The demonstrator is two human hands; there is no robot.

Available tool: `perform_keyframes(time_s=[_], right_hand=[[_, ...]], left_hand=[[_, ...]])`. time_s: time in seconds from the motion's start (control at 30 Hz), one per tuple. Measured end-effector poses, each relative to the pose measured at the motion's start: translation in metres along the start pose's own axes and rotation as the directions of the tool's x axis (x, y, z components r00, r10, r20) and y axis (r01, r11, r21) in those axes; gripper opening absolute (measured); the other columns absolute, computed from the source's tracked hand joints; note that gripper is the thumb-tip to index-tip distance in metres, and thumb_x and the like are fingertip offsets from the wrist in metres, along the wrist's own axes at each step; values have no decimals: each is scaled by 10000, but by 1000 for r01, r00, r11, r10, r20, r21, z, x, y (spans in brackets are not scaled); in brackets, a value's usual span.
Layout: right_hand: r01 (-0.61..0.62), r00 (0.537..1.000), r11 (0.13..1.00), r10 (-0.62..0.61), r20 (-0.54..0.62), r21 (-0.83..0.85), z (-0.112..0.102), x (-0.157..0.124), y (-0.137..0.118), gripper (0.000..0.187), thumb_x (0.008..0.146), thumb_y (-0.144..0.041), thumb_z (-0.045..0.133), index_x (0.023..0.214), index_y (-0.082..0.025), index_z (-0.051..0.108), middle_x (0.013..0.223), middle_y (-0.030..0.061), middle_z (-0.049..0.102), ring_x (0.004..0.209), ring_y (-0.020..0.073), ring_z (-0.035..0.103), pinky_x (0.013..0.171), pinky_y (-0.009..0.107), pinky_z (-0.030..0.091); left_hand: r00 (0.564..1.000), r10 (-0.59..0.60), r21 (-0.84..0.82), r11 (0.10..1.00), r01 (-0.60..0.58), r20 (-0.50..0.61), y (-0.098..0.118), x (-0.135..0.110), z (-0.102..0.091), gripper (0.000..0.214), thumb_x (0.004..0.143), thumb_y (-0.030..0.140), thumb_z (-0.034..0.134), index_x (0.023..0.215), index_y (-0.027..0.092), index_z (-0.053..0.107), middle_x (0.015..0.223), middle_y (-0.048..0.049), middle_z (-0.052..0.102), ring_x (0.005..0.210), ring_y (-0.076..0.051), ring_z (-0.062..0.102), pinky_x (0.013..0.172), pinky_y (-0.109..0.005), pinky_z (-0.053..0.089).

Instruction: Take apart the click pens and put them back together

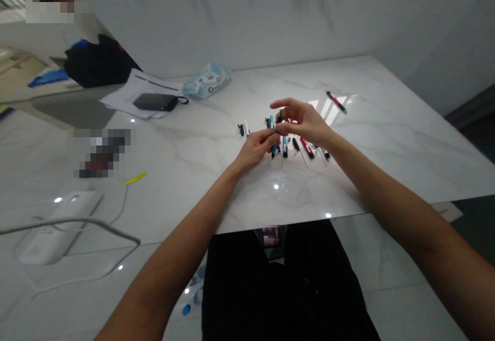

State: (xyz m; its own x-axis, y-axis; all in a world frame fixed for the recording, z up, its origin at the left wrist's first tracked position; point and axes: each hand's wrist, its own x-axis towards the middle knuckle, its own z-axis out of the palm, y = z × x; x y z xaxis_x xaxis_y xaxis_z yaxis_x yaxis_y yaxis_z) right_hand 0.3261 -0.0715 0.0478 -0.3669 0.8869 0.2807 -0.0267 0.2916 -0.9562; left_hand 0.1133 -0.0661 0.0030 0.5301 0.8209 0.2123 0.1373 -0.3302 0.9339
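Observation:
My left hand (256,147) and my right hand (303,122) meet above a white marble table (216,176). The left fingers pinch a blue pen (273,137) near its middle. The right fingers curl around the pen's top end and a small dark cap (279,117). Below and around the hands lie several pens (305,147) in a loose row, some red and black, some blue, some white. A white pen with a black cap (244,129) lies just left of the hands.
A red and black pen (336,101) lies apart at the far right. A black pouch (157,102) on papers and a plastic bag (207,80) sit at the back left. A yellow piece (135,178) and a white device with cable (54,227) are at the left.

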Motion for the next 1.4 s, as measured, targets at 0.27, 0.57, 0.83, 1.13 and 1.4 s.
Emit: perform_keyframes(time_s=[0.27, 0.57, 0.83, 1.13, 1.4], right_hand=[[4, 1000, 1000, -4, 1, -20, -2, 1, 1, 633, 782, -492, 952, 1300, -218, 713, 944, 15, 664, 786, 148, 643, 720, 301, 567], [-5, 1000, 999, 4, -7, -35, -2, 1, 1, 636, 766, -529, 947, 1274, -213, 731, 944, 25, 707, 826, 159, 666, 746, 303, 589], [-3, 1000, 1000, 3, 1, -25, -1, 1, 3, 498, 794, -392, 916, 1204, -190, 715, 933, 39, 717, 864, 175, 694, 779, 309, 588], [-1, 1000, 998, 2, 10, -67, -5, 4, 10, 547, 794, -432, 915, 1226, -204, 670, 989, 48, 723, 933, 205, 706, 792, 338, 582], [69, 979, 996, -78, -190, -54, -18, 5, 1, 697, 835, -490, 867, 1443, -284, 596, 1183, 72, 752, 1090, 268, 735, 888, 395, 618]], left_hand=[[1000, 29, -15, 999, -29, 7, -1, 0, 0, 370, 1030, 563, 663, 1106, 236, 821, 851, -38, 667, 687, -134, 546, 666, -309, 476], [999, 43, -28, 999, -43, -8, -4, 1, 0, 423, 1020, 606, 675, 1048, 201, 796, 856, -39, 674, 706, -131, 566, 680, -296, 494], [999, 41, -77, 996, -42, -16, -3, 2, 0, 481, 994, 653, 695, 979, 177, 767, 838, -35, 659, 700, -123, 551, 672, -280, 483], [999, 39, -99, 994, -41, -23, -3, 2, 1, 453, 992, 627, 716, 971, 181, 790, 822, -28, 653, 692, -116, 540, 656, -263, 458], [1000, -13, -77, 997, 14, 23, -3, 0, 1, 320, 1027, 501, 694, 1136, 250, 860, 855, -52, 682, 714, -139, 553, 666, -298, 453]])
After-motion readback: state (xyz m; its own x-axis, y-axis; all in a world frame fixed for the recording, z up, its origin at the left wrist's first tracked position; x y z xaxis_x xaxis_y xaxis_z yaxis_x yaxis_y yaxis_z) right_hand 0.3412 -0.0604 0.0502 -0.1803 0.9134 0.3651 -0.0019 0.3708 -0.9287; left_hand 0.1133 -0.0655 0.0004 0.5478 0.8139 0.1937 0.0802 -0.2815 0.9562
